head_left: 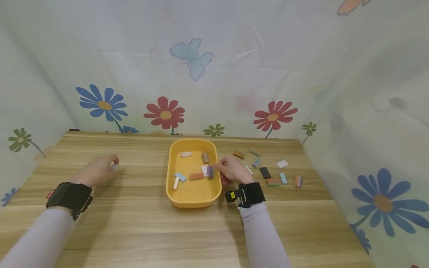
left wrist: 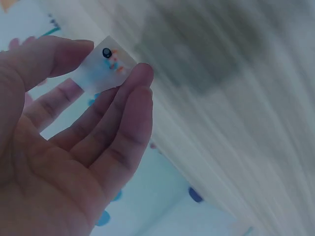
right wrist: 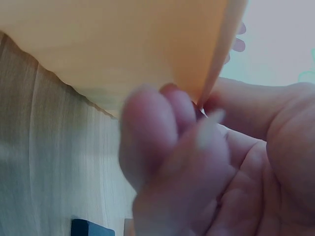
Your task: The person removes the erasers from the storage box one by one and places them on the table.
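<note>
Pale sleeve point(head_left: 37, 238) nearest, the left hand point(head_left: 98, 171) pinches a small white block point(left wrist: 104, 69) between thumb and fingertips, over the left side of the table point(head_left: 140, 230). Mid-table, several coloured blocks point(head_left: 196, 176) lie in the yellow tray point(head_left: 191, 204); the right hand point(head_left: 236, 170) grips its right rim, fingers curled outside. Loose blocks point(head_left: 265, 172) lie farther right. Apparently a hold-and-steady step; moving on calls for a firm pinch.

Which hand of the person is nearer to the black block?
Right. The right hand holds the yellow tray, just left of the black block; the left hand is beyond the tray, much farther left.
</note>
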Available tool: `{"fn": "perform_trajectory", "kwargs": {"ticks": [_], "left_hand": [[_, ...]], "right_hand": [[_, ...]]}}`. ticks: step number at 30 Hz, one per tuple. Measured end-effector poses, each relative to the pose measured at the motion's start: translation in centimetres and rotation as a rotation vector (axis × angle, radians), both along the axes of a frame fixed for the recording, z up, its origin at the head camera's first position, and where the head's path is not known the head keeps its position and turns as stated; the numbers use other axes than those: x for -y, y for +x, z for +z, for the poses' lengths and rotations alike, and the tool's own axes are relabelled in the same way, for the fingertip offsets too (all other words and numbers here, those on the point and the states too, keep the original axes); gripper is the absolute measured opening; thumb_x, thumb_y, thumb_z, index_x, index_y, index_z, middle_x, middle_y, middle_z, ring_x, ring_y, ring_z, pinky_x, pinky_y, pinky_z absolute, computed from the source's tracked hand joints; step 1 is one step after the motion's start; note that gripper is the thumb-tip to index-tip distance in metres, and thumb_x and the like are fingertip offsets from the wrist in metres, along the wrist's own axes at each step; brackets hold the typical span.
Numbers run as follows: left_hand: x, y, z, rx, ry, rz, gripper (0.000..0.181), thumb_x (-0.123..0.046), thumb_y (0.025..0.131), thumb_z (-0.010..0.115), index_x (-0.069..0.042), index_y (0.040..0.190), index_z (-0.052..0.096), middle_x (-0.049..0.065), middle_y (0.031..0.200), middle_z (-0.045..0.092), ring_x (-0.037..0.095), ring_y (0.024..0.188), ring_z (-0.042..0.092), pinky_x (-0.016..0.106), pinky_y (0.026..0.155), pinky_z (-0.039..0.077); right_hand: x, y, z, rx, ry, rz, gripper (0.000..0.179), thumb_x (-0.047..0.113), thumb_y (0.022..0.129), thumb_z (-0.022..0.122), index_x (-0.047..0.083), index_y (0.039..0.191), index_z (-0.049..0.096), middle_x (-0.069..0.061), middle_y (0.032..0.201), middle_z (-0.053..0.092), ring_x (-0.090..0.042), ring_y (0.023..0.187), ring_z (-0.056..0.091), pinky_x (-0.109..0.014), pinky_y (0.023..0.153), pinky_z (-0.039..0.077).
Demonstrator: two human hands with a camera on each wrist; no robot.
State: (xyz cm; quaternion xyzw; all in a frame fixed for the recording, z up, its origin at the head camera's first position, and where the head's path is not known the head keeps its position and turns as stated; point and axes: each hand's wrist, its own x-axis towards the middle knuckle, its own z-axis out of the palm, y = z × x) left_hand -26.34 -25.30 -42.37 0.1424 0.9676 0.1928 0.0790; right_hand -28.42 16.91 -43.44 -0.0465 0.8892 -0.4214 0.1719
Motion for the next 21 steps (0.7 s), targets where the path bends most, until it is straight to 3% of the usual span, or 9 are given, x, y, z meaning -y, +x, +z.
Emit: {"fn": "perform_trajectory", "kwargs": {"ticks": [5,10,16,21], "left_hand": [[1.6,0.7,-0.6,0.024,-0.073,0.033,0.017,-0.008,0.083,0.046,-0.001,0.098,0.05,0.007,0.074,0.05,0.02,0.061,0.043,0.03,0.05,0.031],[2.2,1.2,-0.7,0.045,-0.102,0.023,0.016,-0.008,0.084,0.046,-0.001,0.097,0.053,0.007,0.076,0.052,0.022,0.063,0.044,0.032,0.053,0.033],[2.2,1.4,-1.1,0.007,-0.161,-0.004,0.007,-0.005,0.084,0.049,-0.002,0.087,0.054,0.006,0.073,0.052,0.023,0.063,0.045,0.037,0.056,0.037],[1.1,1.5,-0.4,-0.035,-0.229,-0.029,0.007,0.002,0.083,0.047,0.001,0.081,0.053,0.013,0.073,0.055,0.029,0.067,0.053,0.043,0.06,0.042]], "right_hand": [[-0.3,0.1,0.2,0.003,-0.015,-0.027,0.026,0.026,0.087,0.054,0.001,0.076,0.054,-0.013,0.06,0.056,-0.022,0.047,0.056,-0.036,0.047,0.049],[-0.2,0.1,0.1,-0.011,-0.004,-0.024,0.027,0.026,0.087,0.054,0.001,0.076,0.054,-0.01,0.058,0.054,-0.019,0.045,0.054,-0.033,0.044,0.048],[0.1,0.2,0.1,-0.014,-0.013,-0.014,0.027,0.025,0.087,0.053,0.001,0.076,0.054,-0.008,0.057,0.052,-0.016,0.044,0.05,-0.031,0.044,0.048],[0.2,0.3,0.2,-0.022,-0.001,-0.015,0.026,0.025,0.087,0.054,0.003,0.074,0.053,-0.007,0.056,0.051,-0.016,0.042,0.048,-0.032,0.044,0.047]]}}
